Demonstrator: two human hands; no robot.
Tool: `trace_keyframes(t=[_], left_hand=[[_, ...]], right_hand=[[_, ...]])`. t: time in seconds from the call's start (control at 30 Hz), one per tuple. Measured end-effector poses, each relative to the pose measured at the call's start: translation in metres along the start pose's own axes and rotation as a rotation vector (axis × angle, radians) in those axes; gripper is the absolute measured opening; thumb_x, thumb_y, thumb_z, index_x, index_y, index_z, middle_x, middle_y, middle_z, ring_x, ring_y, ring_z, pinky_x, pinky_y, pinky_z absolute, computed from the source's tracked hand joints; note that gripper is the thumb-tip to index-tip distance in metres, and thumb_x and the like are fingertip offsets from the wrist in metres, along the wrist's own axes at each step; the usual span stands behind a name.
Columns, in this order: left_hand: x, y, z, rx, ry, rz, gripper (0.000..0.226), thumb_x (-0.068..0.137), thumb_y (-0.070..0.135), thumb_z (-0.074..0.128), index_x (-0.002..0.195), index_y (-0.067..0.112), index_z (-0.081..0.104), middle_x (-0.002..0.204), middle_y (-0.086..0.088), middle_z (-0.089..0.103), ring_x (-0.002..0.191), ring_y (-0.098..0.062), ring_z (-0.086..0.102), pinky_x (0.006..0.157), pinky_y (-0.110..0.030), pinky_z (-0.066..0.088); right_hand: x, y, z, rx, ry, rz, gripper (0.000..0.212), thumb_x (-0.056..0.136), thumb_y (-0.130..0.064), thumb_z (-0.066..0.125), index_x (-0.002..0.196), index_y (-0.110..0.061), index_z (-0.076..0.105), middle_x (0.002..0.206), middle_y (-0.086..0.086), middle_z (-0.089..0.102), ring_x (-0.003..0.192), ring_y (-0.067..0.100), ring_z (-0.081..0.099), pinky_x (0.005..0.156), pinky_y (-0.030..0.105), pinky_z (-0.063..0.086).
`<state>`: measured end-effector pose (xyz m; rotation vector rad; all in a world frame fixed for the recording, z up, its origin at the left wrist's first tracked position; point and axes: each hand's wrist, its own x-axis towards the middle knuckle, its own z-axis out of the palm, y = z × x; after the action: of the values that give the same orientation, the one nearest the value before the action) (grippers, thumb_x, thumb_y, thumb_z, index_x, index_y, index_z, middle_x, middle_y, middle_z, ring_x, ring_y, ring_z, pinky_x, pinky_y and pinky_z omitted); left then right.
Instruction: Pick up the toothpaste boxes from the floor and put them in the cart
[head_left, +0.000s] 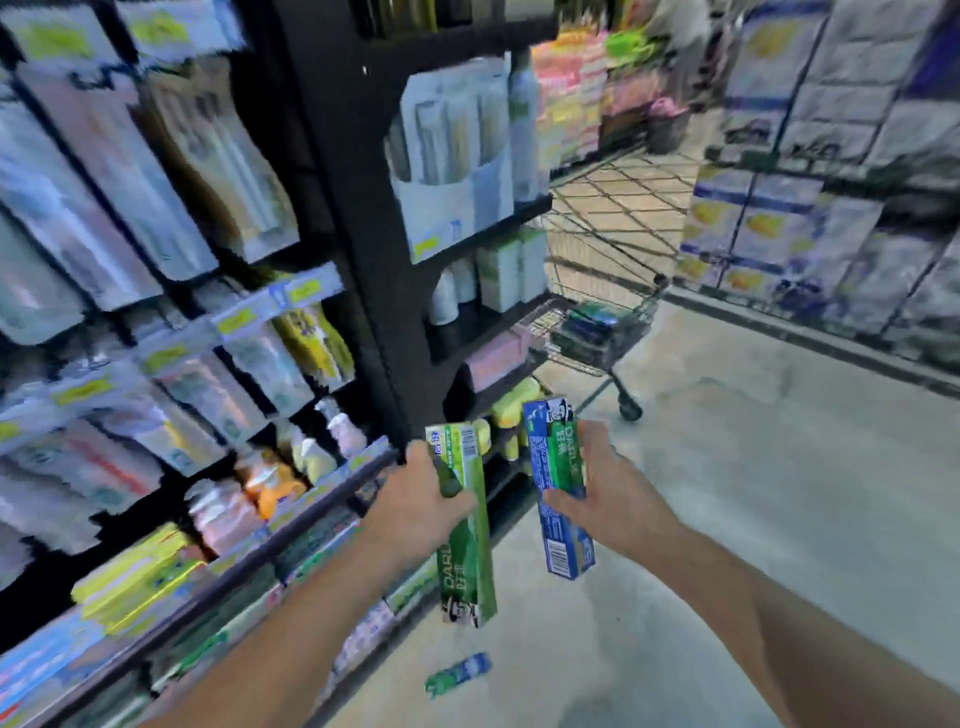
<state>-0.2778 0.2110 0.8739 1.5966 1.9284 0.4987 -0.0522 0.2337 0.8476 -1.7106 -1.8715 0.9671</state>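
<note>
My left hand (421, 501) grips a green toothpaste box (465, 540) held upright at waist height. My right hand (605, 491) grips a blue and green toothpaste box (558, 499), also upright. The two boxes are side by side, a little apart. Another blue and green toothpaste box (458, 674) lies on the floor below my hands, near the shelf foot. The wire shopping cart (602, 332) stands ahead beside the shelf end, with dark green boxes (592, 325) inside its basket.
A tall black shelf unit (332, 218) with hanging toothbrush packs and bottles runs along my left. Stacked cartons (810, 197) line the right side of the aisle. The grey concrete floor (753, 493) lies between them.
</note>
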Motion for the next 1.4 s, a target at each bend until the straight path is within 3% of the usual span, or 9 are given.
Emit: trace_keyframes(t=[0.2, 0.37, 0.53, 0.7, 0.93, 1.13, 1.2, 1.3, 1.4], left_hand=[[0.121, 0.074, 0.048, 0.117, -0.101, 0.129, 0.049, 0.083, 0.043, 0.067, 0.101, 0.02, 0.028, 0.082, -0.001, 0.054, 0.069, -0.02, 0.058, 0.053, -0.032, 0.043], [0.222, 0.126, 0.064, 0.093, -0.163, 0.212, 0.051, 0.081, 0.045, 0.069, 0.114, 0.021, 0.037, 0.103, 0.0, 0.061, 0.092, -0.021, 0.061, 0.083, -0.041, 0.054], [0.308, 0.182, 0.082, 0.096, -0.247, 0.271, 0.056, 0.086, 0.041, 0.066, 0.124, 0.019, 0.032, 0.094, 0.001, 0.059, 0.077, -0.017, 0.061, 0.061, -0.035, 0.053], [0.374, 0.234, 0.112, 0.075, -0.309, 0.312, 0.053, 0.087, 0.04, 0.067, 0.119, 0.023, 0.028, 0.09, 0.011, 0.054, 0.083, -0.014, 0.062, 0.073, -0.035, 0.055], [0.465, 0.306, 0.168, 0.072, -0.347, 0.23, 0.049, 0.089, 0.033, 0.068, 0.12, 0.019, 0.031, 0.09, 0.003, 0.059, 0.07, -0.013, 0.065, 0.051, -0.026, 0.056], [0.535, 0.361, 0.202, 0.031, -0.326, 0.113, 0.065, 0.088, 0.035, 0.069, 0.135, 0.019, 0.027, 0.093, 0.005, 0.061, 0.077, -0.011, 0.064, 0.06, -0.031, 0.056], [0.558, 0.374, 0.21, -0.008, -0.324, 0.07, 0.057, 0.089, 0.031, 0.068, 0.13, 0.021, 0.029, 0.095, 0.006, 0.061, 0.078, -0.009, 0.064, 0.054, -0.023, 0.053], [0.592, 0.385, 0.217, -0.011, -0.309, 0.012, 0.044, 0.088, 0.03, 0.068, 0.114, 0.024, 0.032, 0.096, 0.005, 0.064, 0.079, -0.01, 0.066, 0.062, -0.028, 0.058], [0.634, 0.391, 0.221, -0.025, -0.314, -0.034, 0.046, 0.091, 0.03, 0.065, 0.11, 0.027, 0.023, 0.095, 0.005, 0.062, 0.072, -0.007, 0.063, 0.051, -0.018, 0.047]], right_hand=[[0.073, 0.053, -0.056, 0.0, 0.093, 0.137, 0.074, 0.079, -0.036, 0.073, 0.132, -0.038, 0.021, 0.111, -0.002, 0.063, 0.08, 0.019, 0.065, 0.074, 0.04, 0.054], [0.153, 0.071, -0.098, 0.018, 0.177, 0.194, 0.078, 0.078, -0.033, 0.073, 0.137, -0.033, 0.023, 0.107, -0.013, 0.064, 0.085, 0.014, 0.064, 0.072, 0.035, 0.053], [0.221, 0.086, -0.14, 0.021, 0.275, 0.255, 0.074, 0.079, -0.034, 0.072, 0.135, -0.034, 0.023, 0.112, -0.005, 0.06, 0.084, 0.019, 0.065, 0.075, 0.042, 0.054], [0.277, 0.119, -0.18, 0.022, 0.304, 0.31, 0.077, 0.078, -0.035, 0.073, 0.136, -0.038, 0.021, 0.114, -0.004, 0.06, 0.085, 0.019, 0.066, 0.077, 0.043, 0.055], [0.369, 0.186, -0.242, 0.032, 0.297, 0.306, 0.078, 0.076, -0.035, 0.074, 0.136, -0.037, 0.022, 0.123, -0.002, 0.061, 0.093, 0.02, 0.066, 0.082, 0.045, 0.054], [0.448, 0.234, -0.307, 0.004, 0.181, 0.281, 0.078, 0.08, -0.037, 0.074, 0.137, -0.034, 0.021, 0.121, -0.004, 0.06, 0.096, 0.02, 0.065, 0.082, 0.041, 0.054], [0.48, 0.245, -0.324, -0.007, 0.141, 0.244, 0.076, 0.079, -0.038, 0.073, 0.134, -0.035, 0.021, 0.116, -0.003, 0.061, 0.094, 0.021, 0.064, 0.081, 0.044, 0.055], [0.527, 0.257, -0.337, 0.007, 0.096, 0.21, 0.074, 0.076, -0.039, 0.073, 0.131, -0.037, 0.023, 0.111, -0.001, 0.063, 0.093, 0.021, 0.064, 0.078, 0.046, 0.055], [0.577, 0.266, -0.34, -0.001, 0.048, 0.189, 0.079, 0.076, -0.041, 0.073, 0.135, -0.036, 0.021, 0.111, -0.004, 0.065, 0.092, 0.018, 0.065, 0.076, 0.043, 0.056]])
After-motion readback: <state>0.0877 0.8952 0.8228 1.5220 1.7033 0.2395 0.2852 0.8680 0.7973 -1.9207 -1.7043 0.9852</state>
